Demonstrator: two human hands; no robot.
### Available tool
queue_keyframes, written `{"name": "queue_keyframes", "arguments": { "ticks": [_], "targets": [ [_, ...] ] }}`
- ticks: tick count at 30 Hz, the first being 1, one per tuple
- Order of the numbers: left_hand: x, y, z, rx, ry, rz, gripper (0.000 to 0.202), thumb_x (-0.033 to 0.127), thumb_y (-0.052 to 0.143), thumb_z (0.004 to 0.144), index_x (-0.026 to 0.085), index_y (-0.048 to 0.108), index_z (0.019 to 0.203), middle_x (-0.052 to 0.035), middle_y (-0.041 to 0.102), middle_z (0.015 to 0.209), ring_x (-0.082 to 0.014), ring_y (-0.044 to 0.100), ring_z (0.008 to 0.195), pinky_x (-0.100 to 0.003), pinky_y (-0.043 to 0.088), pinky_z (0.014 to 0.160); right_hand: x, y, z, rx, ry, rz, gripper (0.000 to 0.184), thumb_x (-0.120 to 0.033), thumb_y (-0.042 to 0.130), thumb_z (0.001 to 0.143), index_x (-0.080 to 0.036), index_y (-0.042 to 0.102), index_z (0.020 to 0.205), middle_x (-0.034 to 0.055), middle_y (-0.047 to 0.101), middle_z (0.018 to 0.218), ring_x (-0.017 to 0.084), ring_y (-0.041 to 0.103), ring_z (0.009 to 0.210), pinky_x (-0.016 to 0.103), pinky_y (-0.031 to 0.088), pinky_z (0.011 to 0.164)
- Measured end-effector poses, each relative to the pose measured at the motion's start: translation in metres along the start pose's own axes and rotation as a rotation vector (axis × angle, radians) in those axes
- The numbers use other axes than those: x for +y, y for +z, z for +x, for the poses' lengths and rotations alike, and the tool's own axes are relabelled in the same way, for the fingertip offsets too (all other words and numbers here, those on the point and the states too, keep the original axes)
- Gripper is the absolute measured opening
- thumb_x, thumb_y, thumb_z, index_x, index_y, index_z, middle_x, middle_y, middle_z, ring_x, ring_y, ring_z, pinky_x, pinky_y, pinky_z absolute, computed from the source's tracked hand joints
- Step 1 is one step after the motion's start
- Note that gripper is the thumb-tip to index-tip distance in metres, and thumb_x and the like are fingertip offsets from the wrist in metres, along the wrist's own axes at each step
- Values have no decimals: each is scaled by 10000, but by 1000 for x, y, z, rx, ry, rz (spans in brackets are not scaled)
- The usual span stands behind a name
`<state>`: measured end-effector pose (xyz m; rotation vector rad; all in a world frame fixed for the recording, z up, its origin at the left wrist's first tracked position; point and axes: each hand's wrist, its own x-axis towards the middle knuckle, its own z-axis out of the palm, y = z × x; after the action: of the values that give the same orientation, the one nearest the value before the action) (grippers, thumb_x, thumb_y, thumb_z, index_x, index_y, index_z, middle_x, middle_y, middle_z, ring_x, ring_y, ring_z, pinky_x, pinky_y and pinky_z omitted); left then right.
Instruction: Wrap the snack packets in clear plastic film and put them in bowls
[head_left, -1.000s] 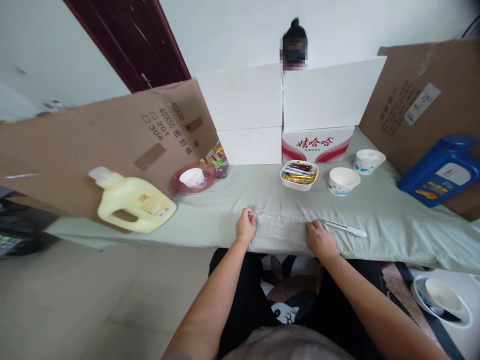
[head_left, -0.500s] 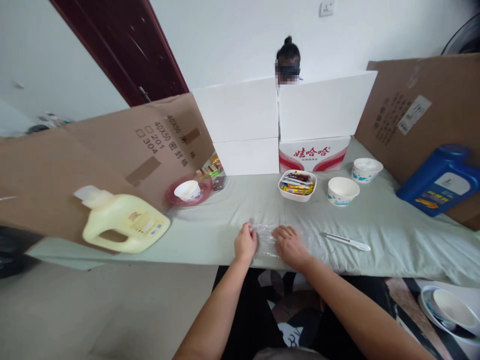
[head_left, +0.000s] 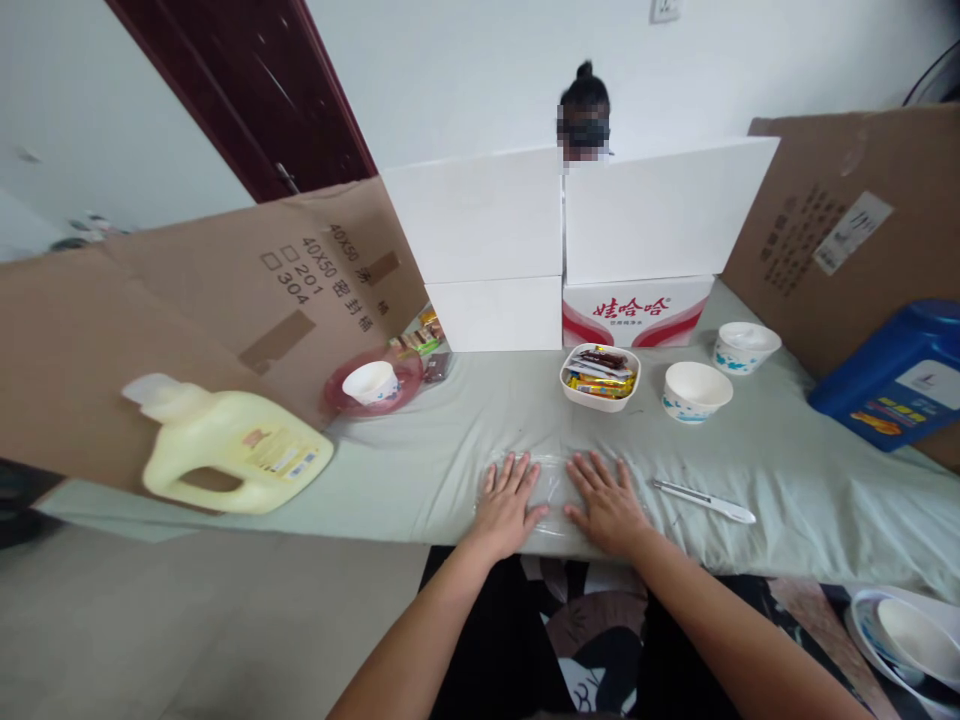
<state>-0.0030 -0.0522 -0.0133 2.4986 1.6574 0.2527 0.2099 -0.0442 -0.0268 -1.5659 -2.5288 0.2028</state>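
Observation:
A sheet of clear plastic [head_left: 553, 490], perhaps a bag or film, lies on the pale green cloth near the table's front edge. My left hand [head_left: 506, 508] rests flat on its left part, fingers spread. On the right part my right hand [head_left: 606, 505] lies flat too, with the fingers apart. Just right of that hand is a white-handled tool [head_left: 705, 500] with a slim metal part, pointing left. Beyond the hands stands a white square bowl [head_left: 600, 402] filled with small wrapped snacks [head_left: 600, 372].
Two paper bowls [head_left: 696, 392] stand at the right, near a blue jug [head_left: 896, 375]. A pale yellow jug [head_left: 240, 450] lies at the left, by a reddish plate [head_left: 337, 400] bearing a paper bowl [head_left: 371, 383]. White boxes [head_left: 487, 225] line the back; a person [head_left: 585, 105] is behind them.
My left hand has let go of the plastic's edge and now lies flat on it. My right hand has shifted slightly right with its fingers spread. The plastic looks flatter.

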Motion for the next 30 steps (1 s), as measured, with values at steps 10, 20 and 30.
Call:
{"name": "queue_keyframes", "arguments": {
  "ticks": [10, 20, 30],
  "targets": [
    [-17, -22, -19, 96, -60, -52, 627, 503, 606, 819, 188, 484, 1347, -159, 444, 1421, -363, 287, 1384, -566, 265, 1109, 51, -21, -57, 162, -220, 75, 601, -477, 558, 867, -178, 466, 1380, 130, 429, 1458, 299, 325, 1376, 486, 371, 1066],
    [-52, -34, -52, -4, 163, -260, 211, 202, 532, 876, 236, 670, 1032, -84, 652, 1158, -249, 518, 1220, -442, 430, 1049, 57, -32, -68, 80, -112, 461, 270, -280, 391, 961, -244, 658, 988, 67, 694, 1031, 199, 631, 990, 348, 504, 870],
    [-64, -33, 9, 153, -239, -277, 203, 260, 392, 943, 210, 588, 954, -8, 668, 766, -155, 635, 687, -266, 492, 697, 58, -27, -5, 104, 307, 280, 257, -308, 345, 942, -213, 583, 965, 53, 694, 822, 201, 662, 716, 290, 433, 615]
  ]
}}
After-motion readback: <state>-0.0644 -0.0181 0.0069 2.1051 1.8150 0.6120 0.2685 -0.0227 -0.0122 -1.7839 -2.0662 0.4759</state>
